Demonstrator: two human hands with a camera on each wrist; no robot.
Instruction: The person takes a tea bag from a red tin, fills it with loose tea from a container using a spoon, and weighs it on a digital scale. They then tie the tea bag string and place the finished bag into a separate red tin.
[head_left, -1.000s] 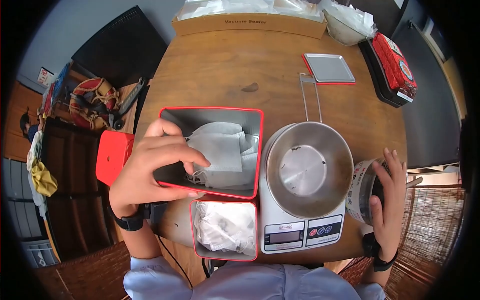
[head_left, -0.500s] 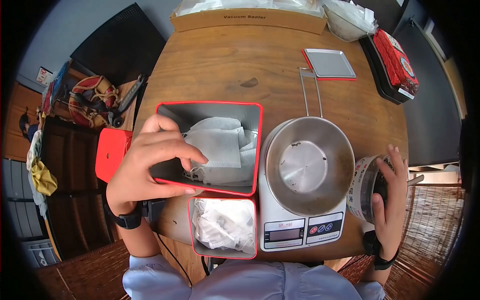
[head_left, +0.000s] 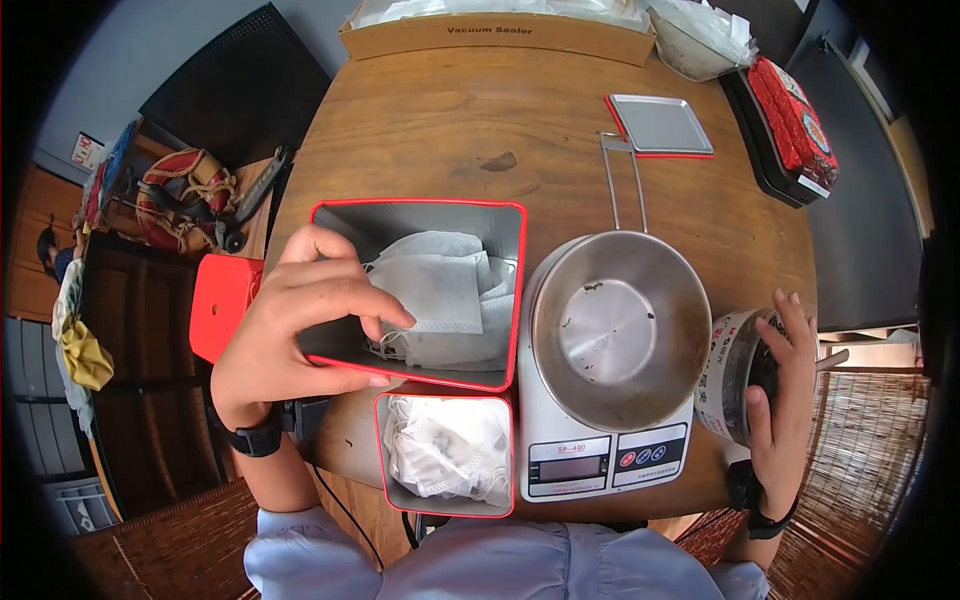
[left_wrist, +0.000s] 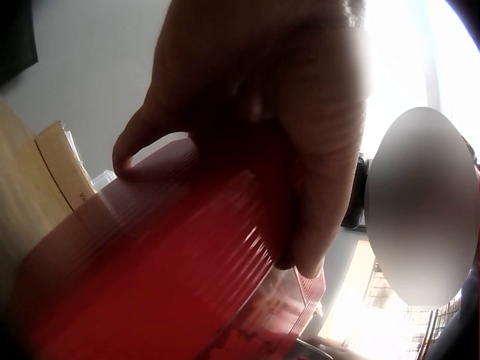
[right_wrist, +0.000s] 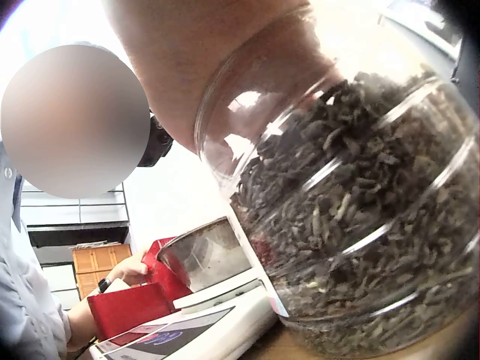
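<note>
My left hand (head_left: pixel 285 335) grips the left near corner of a large red tin (head_left: pixel 518 300), thumb along the near rim and index finger over the opening. White drawstring filter bags (head_left: pixel 435 290) lie inside it. The left wrist view shows fingers bent over the tin's ridged red wall (left_wrist: pixel 172 262). With its fingers fairly straight, my right hand (head_left: pixel 785 410) rests on a clear jar (head_left: pixel 715 390) of dark dried leaves (right_wrist: pixel 352 202). Beside the jar, a steel long-handled pot (head_left: pixel 620 330) with a few dark bits inside sits on a white kitchen scale (head_left: pixel 605 485).
A smaller red tin (head_left: pixel 382 430) of white bags stands in front of the large one. Beyond the pot lies a red-edged lid (head_left: pixel 660 125). A red packet (head_left: pixel 792 120), a bowl of plastic bags (head_left: pixel 700 45) and a cardboard box (head_left: pixel 490 38) line the far side.
Both hands keep their places on the tin and the jar. The head view has tilted slightly, so the table things sit a little higher in the picture.
</note>
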